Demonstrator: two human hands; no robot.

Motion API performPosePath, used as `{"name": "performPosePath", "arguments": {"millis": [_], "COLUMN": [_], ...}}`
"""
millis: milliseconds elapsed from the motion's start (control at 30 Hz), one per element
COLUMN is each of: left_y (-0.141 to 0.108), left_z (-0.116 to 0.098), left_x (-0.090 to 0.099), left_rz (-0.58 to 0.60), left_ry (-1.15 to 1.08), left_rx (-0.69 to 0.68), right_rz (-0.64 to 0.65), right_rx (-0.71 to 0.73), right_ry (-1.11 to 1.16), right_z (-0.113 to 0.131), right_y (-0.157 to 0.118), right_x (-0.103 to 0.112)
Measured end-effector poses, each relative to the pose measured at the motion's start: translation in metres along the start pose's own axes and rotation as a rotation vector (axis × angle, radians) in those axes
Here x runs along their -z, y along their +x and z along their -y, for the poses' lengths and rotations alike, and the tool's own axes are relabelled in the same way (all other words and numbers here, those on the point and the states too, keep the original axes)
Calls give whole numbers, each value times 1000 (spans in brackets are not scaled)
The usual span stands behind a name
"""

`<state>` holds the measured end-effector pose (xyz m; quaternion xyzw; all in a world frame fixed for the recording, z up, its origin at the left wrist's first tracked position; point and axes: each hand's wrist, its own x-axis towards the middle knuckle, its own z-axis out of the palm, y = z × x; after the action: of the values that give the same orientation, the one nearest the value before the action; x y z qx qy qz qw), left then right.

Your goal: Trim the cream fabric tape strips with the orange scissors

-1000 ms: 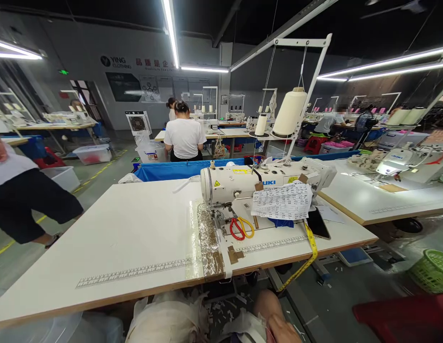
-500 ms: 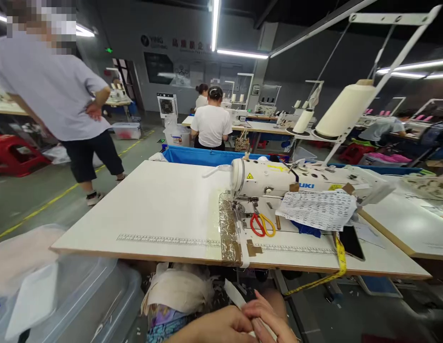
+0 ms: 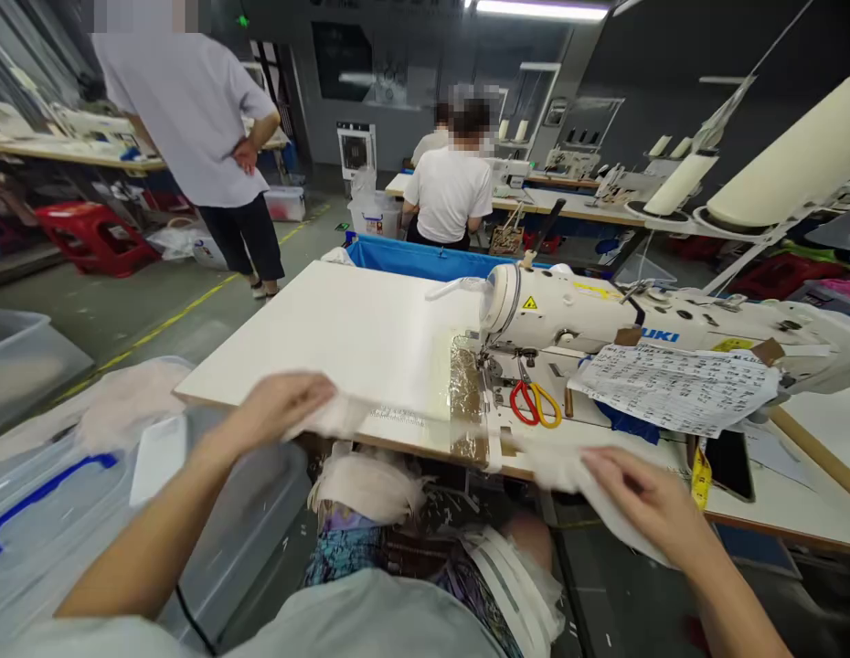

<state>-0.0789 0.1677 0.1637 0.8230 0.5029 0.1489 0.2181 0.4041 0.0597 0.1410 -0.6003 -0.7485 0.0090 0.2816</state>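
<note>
My left hand [image 3: 284,411] pinches one end of a pale, thin fabric piece [image 3: 346,416] over the front left of the white table [image 3: 329,338]. Further right, my right hand [image 3: 637,493] grips more pale fabric [image 3: 558,461] near the front edge. The stretch between the hands is motion-blurred, so I cannot tell whether it is one strip. Behind it stands a white sewing machine [image 3: 576,306], with red and yellow scissors [image 3: 535,402] lying by its needle area. Pale fabric bundles [image 3: 370,484] rest on my lap.
A printed paper [image 3: 678,388] hangs on the machine's front. A dark phone [image 3: 730,464] and a yellow tape measure [image 3: 700,475] are at the right. Clear plastic bins [image 3: 247,493] stand at the left. One person [image 3: 185,119] stands beyond; another [image 3: 452,192] sits ahead.
My hands were together over my lap; now they are wide apart and raised to the table edge, with pale fabric in them. The view has shifted left and down.
</note>
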Motion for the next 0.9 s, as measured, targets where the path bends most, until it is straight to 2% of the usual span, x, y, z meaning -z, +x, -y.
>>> {"name": "performPosePath", "arguments": {"millis": [33, 67, 133, 167, 300, 367, 433, 500, 600, 733, 900], "left_y": [6, 11, 15, 14, -6, -19, -29, -35, -37, -35, -31], "left_z": [9, 17, 36, 45, 65, 61, 48, 31, 15, 15, 22], "left_x": [1, 0, -11, -19, -61, -79, -91, -102, -118, -130, -127], "left_rz": [-140, -245, -335, -325, -180, -187, -258, -310, -304, -302, -326], "left_ry": [129, 226, 332, 348, 400, 420, 426, 417, 384, 370, 387], "left_rx": [-23, -40, -57, -52, 72, 176, 260, 290, 283, 373, 458], "right_rz": [-124, -197, -278, -268, 14, 85, 81, 31, -16, 18, -33], "right_rx": [29, 61, 121, 159, 278, 242, 157, 80, 10, 9, 63], "right_ry": [-95, -175, -312, -357, -362, -371, -391, -395, -348, -320, -308], "right_z": [-6, -11, -20, -24, -32, -27, -16, -1, 15, 14, 2], "right_y": [4, 7, 6, 2, -26, -40, -48, -54, -62, -71, -67], "right_x": [-5, -12, -29, -38, -67, -73, -74, -75, -83, -96, -98]}}
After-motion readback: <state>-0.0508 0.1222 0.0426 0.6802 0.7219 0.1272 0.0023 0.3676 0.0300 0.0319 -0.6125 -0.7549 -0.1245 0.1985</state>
